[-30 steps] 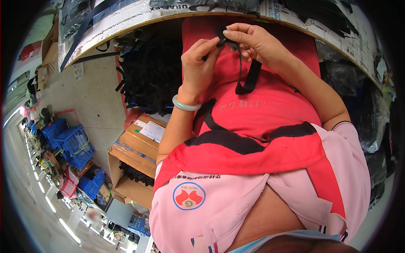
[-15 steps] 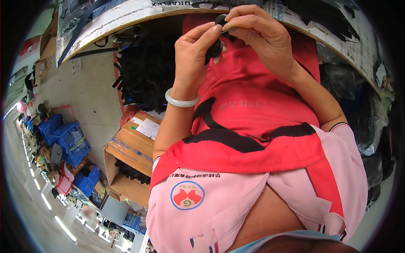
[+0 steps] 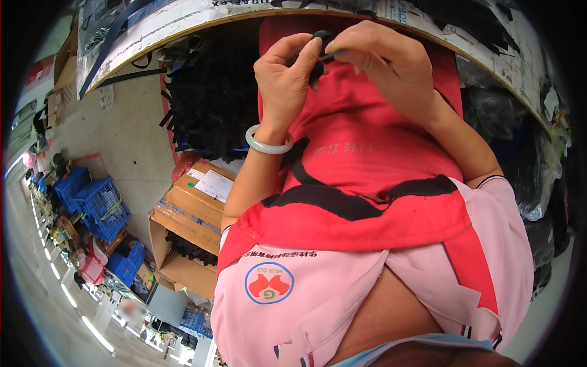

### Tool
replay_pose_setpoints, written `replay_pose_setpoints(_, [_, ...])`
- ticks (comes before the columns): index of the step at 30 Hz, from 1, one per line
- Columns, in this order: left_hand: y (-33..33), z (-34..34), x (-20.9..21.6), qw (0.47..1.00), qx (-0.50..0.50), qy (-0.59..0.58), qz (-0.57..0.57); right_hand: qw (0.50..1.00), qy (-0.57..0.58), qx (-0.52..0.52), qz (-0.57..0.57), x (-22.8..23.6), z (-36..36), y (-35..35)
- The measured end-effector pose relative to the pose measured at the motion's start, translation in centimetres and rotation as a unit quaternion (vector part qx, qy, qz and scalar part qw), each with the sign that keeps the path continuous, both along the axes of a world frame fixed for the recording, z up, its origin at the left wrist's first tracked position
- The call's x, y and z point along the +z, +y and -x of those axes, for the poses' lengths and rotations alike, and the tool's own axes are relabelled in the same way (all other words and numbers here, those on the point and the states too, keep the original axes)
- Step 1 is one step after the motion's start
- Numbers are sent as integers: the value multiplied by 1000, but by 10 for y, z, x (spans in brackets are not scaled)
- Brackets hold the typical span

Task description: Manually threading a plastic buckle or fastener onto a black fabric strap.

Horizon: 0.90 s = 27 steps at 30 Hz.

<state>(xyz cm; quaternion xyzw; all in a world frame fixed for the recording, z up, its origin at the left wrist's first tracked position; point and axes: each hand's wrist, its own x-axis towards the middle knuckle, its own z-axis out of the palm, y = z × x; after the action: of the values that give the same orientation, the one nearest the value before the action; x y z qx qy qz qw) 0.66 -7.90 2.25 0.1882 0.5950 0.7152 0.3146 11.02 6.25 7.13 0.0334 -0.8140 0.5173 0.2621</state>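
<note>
Table [image 3: 183, 23] borders the far side, beyond the red apron [image 3: 376, 150]. Right hand [image 3: 394, 66], bent, sits just beside left hand [image 3: 283, 76], whose fingers pinch a black piece [image 3: 324, 38] at the thumb tip; its thin end lies rightward, toward right fingers whose hold I cannot tell.

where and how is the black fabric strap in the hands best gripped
Probably pinch the black fabric strap by its narrow protruding part, coming from the right: it juts rightward past the left hand toward the right hand, while the left hand covers much of the rest.
</note>
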Motion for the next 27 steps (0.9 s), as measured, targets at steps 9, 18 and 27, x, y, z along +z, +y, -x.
replay_pose_setpoints(9, [-4,-9,-4,998,31,55,3,905,-318,-29,280,-20,-5,9])
replay_pose_setpoints(18, [-6,-8,-7,993,30,117,1,895,-330,9,302,-30,2,12])
replay_pose_setpoints(27, [-32,0,-13,997,-2,72,-1,746,-410,165,497,-58,3,21])
